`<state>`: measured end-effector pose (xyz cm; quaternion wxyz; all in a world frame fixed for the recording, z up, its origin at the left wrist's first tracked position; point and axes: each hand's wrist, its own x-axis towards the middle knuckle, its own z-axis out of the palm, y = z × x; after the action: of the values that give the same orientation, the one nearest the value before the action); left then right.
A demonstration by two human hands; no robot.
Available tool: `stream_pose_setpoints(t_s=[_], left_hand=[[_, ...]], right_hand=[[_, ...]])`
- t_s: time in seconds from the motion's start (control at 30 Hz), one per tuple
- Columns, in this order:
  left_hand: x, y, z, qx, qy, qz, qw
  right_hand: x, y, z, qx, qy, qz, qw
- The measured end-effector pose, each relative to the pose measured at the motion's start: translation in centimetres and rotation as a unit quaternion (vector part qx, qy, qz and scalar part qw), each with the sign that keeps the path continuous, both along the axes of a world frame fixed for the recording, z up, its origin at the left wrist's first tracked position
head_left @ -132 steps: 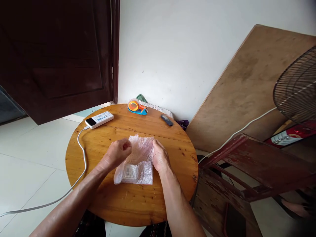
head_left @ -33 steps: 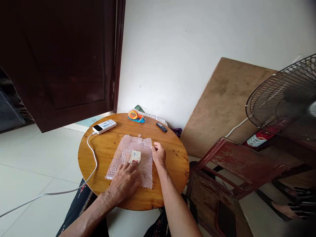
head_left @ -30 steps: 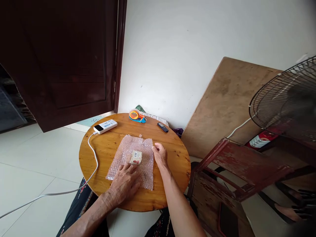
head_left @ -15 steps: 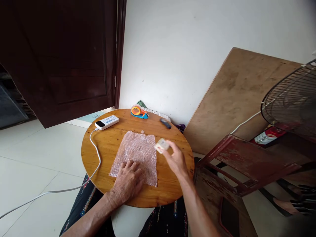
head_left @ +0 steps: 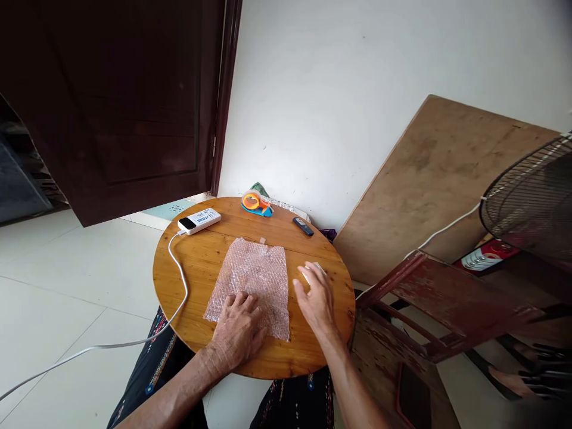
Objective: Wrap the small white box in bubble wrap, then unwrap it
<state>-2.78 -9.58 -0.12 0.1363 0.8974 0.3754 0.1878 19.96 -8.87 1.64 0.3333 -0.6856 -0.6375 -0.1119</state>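
Observation:
A sheet of clear pinkish bubble wrap (head_left: 254, 268) lies spread on the round wooden table (head_left: 196, 283). My left hand (head_left: 241, 325) rests palm down on its near edge, fingers laid on the sheet and holding nothing. To the right of the wrap, my right hand (head_left: 316, 298) is over the tabletop with thumb and fingers apart. Just beyond its fingers a small pale box (head_left: 318, 266) shows in part on the table; the fingers hide the rest of it.
Near the table's far edge are an orange and blue tape dispenser (head_left: 256, 204) and a dark remote-like device (head_left: 302, 226). A white power bank (head_left: 199, 220) with a white cable (head_left: 181, 271) lies at the left. A red wooden chair (head_left: 460, 301) and a fan (head_left: 531, 196) stand at right.
My right hand has moved the small pale box from above the wrap's right edge to the tabletop on the right, and its fingers have opened. My left hand stays on the wrap.

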Motion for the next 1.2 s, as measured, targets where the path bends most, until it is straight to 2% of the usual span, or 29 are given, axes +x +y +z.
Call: stream_pose_setpoints(t_s=[0.13, 0.27, 0.33, 0.4, 0.53, 0.67, 0.77, 1.0, 1.2], left_hand=[[0.0, 0.0, 0.4, -0.01, 0.003, -0.003, 1.0], [-0.5, 1.2, 1.4, -0.062, -0.03, -0.042, 0.997], [-0.9, 2.4, 1.8, -0.078, -0.048, -0.046, 0.995], [-1.4, 3.7, 1.9, -0.068, -0.043, -0.019, 0.997], [-1.9, 5.3, 1.0, -0.032, 0.001, 0.017, 0.999], [-2.0, 5.0, -0.6, -0.009, -0.025, 0.014, 1.0], [-2.0, 4.4, -1.1, 0.008, -0.061, 0.027, 0.998], [-1.7, 3.7, -0.9, 0.033, -0.107, 0.046, 0.993], [-1.5, 3.5, -0.9, 0.047, -0.117, 0.035, 0.991]], right_hand=[[-3.9, 2.4, -0.3, -0.044, 0.013, 0.108, 0.993], [-5.2, 5.0, -1.1, -0.09, 0.02, 0.144, 0.985], [-5.3, 5.9, -1.5, -0.111, 0.016, 0.147, 0.983], [-5.2, 6.2, -1.9, -0.127, 0.007, 0.15, 0.981], [-4.9, 5.9, -2.5, -0.138, -0.006, 0.151, 0.979], [-4.8, 5.4, -2.6, -0.141, -0.007, 0.146, 0.979], [-4.6, 5.3, -2.6, -0.144, -0.004, 0.135, 0.98], [-4.2, 5.0, -2.6, -0.146, 0.021, 0.124, 0.981], [-4.2, 4.8, -2.5, -0.148, 0.032, 0.117, 0.982]])
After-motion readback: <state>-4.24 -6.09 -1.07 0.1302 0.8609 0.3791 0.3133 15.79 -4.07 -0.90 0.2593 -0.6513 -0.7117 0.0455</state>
